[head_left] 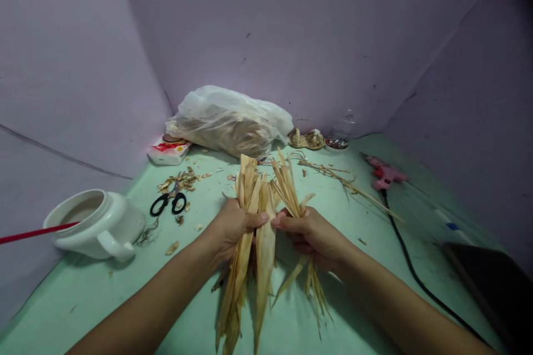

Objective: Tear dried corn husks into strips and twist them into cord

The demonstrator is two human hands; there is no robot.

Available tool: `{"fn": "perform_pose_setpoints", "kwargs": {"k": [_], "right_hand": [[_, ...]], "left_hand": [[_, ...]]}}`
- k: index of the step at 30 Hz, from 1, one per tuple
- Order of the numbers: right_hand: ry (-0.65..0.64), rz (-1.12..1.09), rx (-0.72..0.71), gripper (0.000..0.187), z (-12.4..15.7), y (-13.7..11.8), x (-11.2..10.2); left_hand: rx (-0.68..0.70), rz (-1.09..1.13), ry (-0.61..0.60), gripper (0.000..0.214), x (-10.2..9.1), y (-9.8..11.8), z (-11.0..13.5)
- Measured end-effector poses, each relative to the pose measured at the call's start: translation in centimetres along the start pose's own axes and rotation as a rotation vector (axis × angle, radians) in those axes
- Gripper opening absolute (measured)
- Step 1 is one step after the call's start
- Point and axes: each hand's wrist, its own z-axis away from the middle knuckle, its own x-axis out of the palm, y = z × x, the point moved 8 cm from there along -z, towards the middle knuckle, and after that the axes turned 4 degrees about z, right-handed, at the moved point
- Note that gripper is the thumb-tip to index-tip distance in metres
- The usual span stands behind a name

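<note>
Item 1: left hand (235,224), thumb and fingers closed around a sheaf of long, flat, tan dried-husk strips (237,288), held upright above the middle of the pale green tabletop (158,266). Its thumb lies across one broad, pale, pointed husk strip (265,258).

Item 2: right hand (314,233), clamped on a bunch of narrow, straw-coloured husk strips (287,188), thin tails hanging below the fist. Its thumb tip meets the right edge of the broad strip; the two thumbs are just apart.

Handling note: the husk looks dry and apt to split along its grain. A light, flat thumb pinch would serve better than a hard squeeze; any pull is best made lengthwise, with the right-hand bunch gathered tight so its tails do not snag in the sheaf.

Surroundings: black-handled scissors (170,196) beside curled brown scraps (177,180), toward the left edge. Glossy white pot (114,219) at the left edge, a red stick (41,232) at its mouth. Cloudy plastic bag (233,122), filled with tan material, along the back edge. Pink glue gun (387,175) near the back right corner, black cord (410,266) running toward the near right.
</note>
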Motion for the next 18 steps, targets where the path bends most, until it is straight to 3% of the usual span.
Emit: {"fn": "perform_pose_setpoints", "kwargs": {"k": [7,18], "right_hand": [[0.088,0.070,-0.047,0.031,-0.21,-0.09,-0.41],[0.114,0.111,-0.075,0.021,-0.21,-0.21,-0.54]], "left_hand": [[0.019,-0.040,-0.047,0.051,0.26,0.08,0.08],[0.025,-0.101,0.062,0.043,-0.57,-0.31,-0.27]]}}
